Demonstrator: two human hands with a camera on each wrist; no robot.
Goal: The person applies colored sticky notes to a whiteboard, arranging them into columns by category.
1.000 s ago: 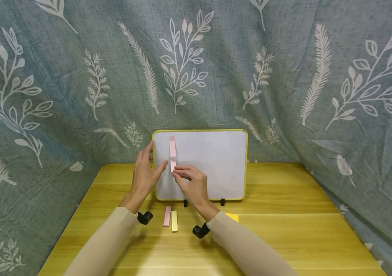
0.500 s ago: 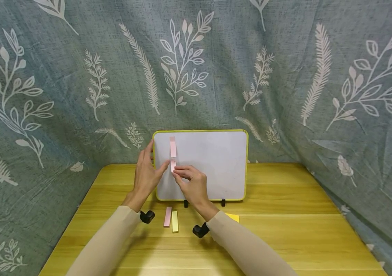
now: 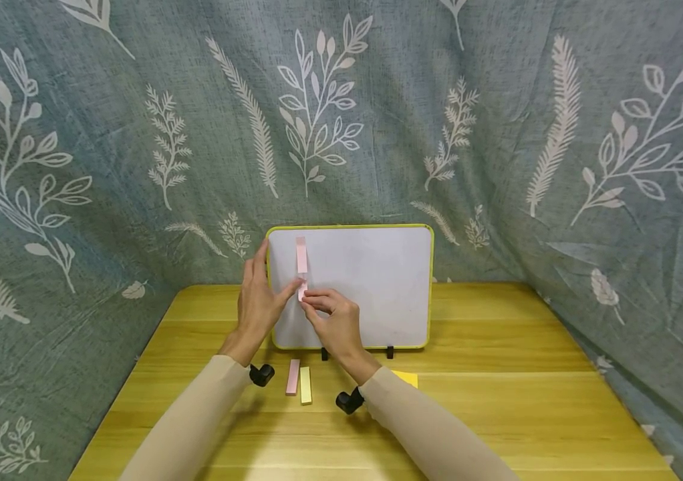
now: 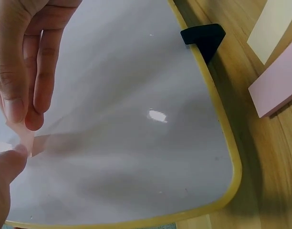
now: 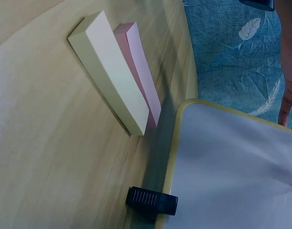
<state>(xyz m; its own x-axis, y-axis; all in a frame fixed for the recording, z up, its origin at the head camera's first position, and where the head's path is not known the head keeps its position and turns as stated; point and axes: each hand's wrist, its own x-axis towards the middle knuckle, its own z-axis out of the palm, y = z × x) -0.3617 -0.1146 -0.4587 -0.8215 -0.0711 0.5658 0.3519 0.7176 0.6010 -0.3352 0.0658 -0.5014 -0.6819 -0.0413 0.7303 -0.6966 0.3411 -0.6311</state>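
Note:
A whiteboard [image 3: 371, 287] with a yellow rim stands upright. One pink sticky strip [image 3: 301, 255] runs down its upper left part. Directly below is a second pink sticky strip [image 3: 302, 294], mostly covered by fingers. My right hand [image 3: 339, 324] pinches this strip's lower end between thumb and fingertips, and in the left wrist view the pinched strip [image 4: 26, 137] lifts away from the board there. My left hand [image 3: 255, 304] holds the board's left edge, fingers reaching behind it, while its thumb [image 4: 7, 167] presses on the second strip.
On the wooden table [image 3: 498, 401] in front of the board lie a pink pad of strips [image 3: 293, 378] and a pale yellow pad [image 5: 110, 74], side by side. A yellow sheet or pad [image 3: 406, 379] shows partly behind the right forearm. Black feet [image 3: 389, 352] support the board.
My left thumb has moved right onto the lower pink strip, and the left hand has shifted slightly right. My right hand keeps its pinch in the same place.

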